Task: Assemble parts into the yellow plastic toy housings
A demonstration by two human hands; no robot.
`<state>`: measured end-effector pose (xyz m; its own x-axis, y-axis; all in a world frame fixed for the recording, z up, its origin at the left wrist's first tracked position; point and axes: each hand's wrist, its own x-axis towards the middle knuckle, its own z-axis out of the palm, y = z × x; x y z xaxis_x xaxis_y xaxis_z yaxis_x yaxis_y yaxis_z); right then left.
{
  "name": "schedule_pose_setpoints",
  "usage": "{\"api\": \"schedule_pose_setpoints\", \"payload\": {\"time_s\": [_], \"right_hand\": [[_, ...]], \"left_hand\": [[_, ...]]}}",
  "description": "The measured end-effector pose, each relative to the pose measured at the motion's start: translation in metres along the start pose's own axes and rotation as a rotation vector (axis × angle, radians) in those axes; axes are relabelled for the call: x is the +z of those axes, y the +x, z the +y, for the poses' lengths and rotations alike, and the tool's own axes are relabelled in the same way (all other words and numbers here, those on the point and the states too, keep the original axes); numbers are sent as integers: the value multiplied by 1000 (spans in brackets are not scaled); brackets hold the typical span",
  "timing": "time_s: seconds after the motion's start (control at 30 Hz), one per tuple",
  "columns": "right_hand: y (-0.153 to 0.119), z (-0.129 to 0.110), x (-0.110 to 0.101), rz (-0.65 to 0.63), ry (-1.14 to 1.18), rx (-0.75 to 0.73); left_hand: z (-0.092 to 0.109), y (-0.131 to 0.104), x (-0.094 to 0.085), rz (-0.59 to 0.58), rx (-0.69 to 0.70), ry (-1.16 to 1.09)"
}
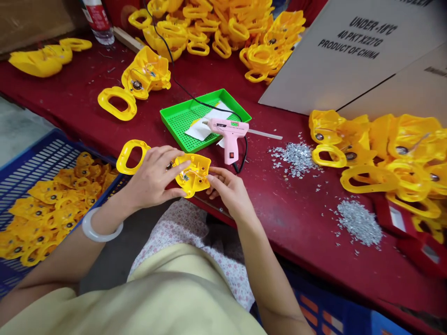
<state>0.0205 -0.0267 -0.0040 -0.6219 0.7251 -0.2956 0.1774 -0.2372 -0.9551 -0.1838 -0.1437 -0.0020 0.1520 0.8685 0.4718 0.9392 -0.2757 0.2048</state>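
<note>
My left hand (159,177) is wrapped over a yellow plastic housing (199,173), whose open side faces up at the table's front edge. Wires and a small circuit board show inside it, and its oval ring handle (121,158) sticks out to the left behind my fingers. At the right rim of the housing, my right hand (226,188) has its thumb and fingers pinched together; whether a wire or small part lies between them is hidden. Just beyond the hands a pink glue gun (231,139) with a glue stick in its back rests against a green tray (171,122).
Two piles of small shiny metal parts (296,159) lie on the right of the red table. Yellow housings are heaped at the back (209,23), at the right (401,153) and in a blue crate (21,160) at lower left. A large carton (335,70) stands behind.
</note>
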Motion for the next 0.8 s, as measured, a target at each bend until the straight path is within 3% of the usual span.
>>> {"api": "schedule_pose_setpoints", "payload": {"time_s": [0.2, 0.37, 0.5, 0.67, 0.8], "right_hand": [[-2, 4, 0, 24, 5, -31], [-11, 10, -6, 83, 8, -77], [-25, 17, -20, 166, -56, -124], [-46, 30, -37, 301, -86, -170], [-53, 37, -37, 331, -106, -220]], "left_hand": [[-30, -22, -27, -118, -164, 109], [-51, -27, -25, -162, -182, 85], [-46, -24, -21, -131, -194, 26], [-30, -39, -23, 16, -257, -6], [-48, -39, -36, 229, -456, 118]]}}
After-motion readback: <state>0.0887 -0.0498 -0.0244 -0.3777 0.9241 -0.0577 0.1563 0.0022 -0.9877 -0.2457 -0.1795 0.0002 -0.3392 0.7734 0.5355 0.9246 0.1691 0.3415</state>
